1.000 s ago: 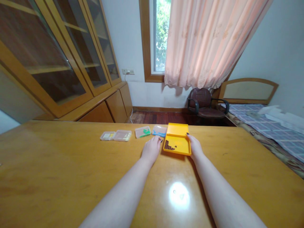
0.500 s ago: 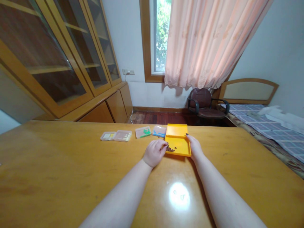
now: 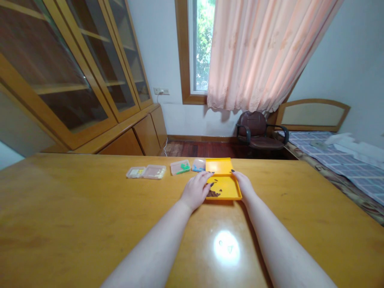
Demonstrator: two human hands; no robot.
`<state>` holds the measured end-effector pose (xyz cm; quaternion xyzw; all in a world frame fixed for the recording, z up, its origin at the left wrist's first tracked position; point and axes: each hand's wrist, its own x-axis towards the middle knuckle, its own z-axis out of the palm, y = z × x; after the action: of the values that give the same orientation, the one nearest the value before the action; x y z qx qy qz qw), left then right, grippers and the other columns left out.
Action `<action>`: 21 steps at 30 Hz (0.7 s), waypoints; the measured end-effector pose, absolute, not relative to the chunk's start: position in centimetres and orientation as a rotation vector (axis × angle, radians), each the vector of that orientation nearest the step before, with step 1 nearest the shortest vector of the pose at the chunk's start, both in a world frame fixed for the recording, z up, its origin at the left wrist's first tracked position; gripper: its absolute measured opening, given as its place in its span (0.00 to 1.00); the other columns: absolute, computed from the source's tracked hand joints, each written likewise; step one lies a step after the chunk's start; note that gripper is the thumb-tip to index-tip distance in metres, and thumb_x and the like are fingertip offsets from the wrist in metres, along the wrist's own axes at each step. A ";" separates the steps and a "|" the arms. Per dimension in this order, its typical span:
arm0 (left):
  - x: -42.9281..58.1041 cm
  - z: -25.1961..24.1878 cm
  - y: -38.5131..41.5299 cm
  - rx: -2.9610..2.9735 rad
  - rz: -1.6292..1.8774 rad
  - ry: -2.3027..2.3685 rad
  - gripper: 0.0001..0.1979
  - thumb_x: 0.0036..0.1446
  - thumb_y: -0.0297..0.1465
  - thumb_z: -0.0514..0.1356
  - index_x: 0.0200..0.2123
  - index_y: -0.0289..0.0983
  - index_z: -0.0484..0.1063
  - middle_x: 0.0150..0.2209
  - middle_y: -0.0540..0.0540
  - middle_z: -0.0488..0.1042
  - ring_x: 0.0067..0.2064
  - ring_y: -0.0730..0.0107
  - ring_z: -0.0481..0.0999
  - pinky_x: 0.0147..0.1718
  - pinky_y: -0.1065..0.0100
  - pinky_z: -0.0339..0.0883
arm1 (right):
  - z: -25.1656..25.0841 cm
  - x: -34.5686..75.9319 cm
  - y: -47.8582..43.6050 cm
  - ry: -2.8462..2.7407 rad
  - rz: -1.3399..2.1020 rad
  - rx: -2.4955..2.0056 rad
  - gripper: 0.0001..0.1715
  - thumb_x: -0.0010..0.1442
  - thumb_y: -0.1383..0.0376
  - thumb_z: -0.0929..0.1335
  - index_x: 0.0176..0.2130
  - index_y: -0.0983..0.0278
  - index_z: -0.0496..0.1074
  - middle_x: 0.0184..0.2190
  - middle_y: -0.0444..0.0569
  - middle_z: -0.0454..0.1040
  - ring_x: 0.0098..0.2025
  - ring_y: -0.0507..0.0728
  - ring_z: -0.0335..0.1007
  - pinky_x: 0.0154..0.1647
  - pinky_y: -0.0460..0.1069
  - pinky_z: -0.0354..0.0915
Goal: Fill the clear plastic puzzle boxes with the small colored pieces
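A yellow plastic box [image 3: 229, 188] lies open on the wooden table, its lid [image 3: 219, 166] folded back on the far side. Small dark brown pieces [image 3: 214, 194] are heaped in its near left corner, and a few more lie scattered inside. My left hand [image 3: 196, 190] holds the left side, thumb inside the box and fingers toward the hinge; it partly hides that wall. On the opposite side, my right hand [image 3: 244, 186] grips the right wall near the hinge, its thumb at the rim.
Left of the box stand a clear case with blue pieces [image 3: 198, 165], another with green pieces [image 3: 180, 167], and an opened clear case with pale pieces [image 3: 154, 172]. Beyond the wooden table [image 3: 90, 224] are a chair [image 3: 255, 128], a bed and a glass-door cabinet.
My left hand has gone from pinching near the brown pieces to holding the box's left side. The box has turned slightly, its lid shifting left. My right hand stays on it.
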<state>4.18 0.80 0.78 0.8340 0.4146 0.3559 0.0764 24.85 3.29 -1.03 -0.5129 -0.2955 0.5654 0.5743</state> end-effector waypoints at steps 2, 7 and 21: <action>3.8 0.7 1.3 2.386 1.066 1.430 0.16 0.57 0.28 0.50 0.50 0.39 0.61 0.49 0.43 0.66 0.50 0.64 0.67 0.47 0.61 0.63 | -1.3 24.9 3.6 -0.582 1.345 -1.170 0.11 0.45 0.62 0.67 0.31 0.64 0.70 0.27 0.49 0.76 0.30 0.60 0.73 0.33 0.54 0.69; 3.3 1.3 1.6 2.271 0.769 1.889 0.09 0.59 0.29 0.47 0.40 0.37 0.65 0.39 0.43 0.69 0.41 0.63 0.71 0.39 0.64 0.65 | -1.2 24.9 3.9 -0.356 1.392 -1.074 0.12 0.51 0.64 0.64 0.37 0.67 0.69 0.32 0.53 0.76 0.33 0.61 0.74 0.37 0.57 0.69; 4.8 -0.1 0.5 2.313 0.076 2.031 0.10 0.59 0.30 0.47 0.39 0.33 0.65 0.35 0.37 0.71 0.39 0.57 0.73 0.36 0.58 0.65 | -1.1 24.8 4.0 -0.300 1.417 -1.012 0.15 0.54 0.65 0.62 0.41 0.69 0.68 0.33 0.54 0.76 0.33 0.60 0.74 0.39 0.59 0.69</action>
<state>4.83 0.49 -0.10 0.7509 0.6592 0.0247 0.0312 24.84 4.00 -1.06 -0.4425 -0.1311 0.6197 0.6347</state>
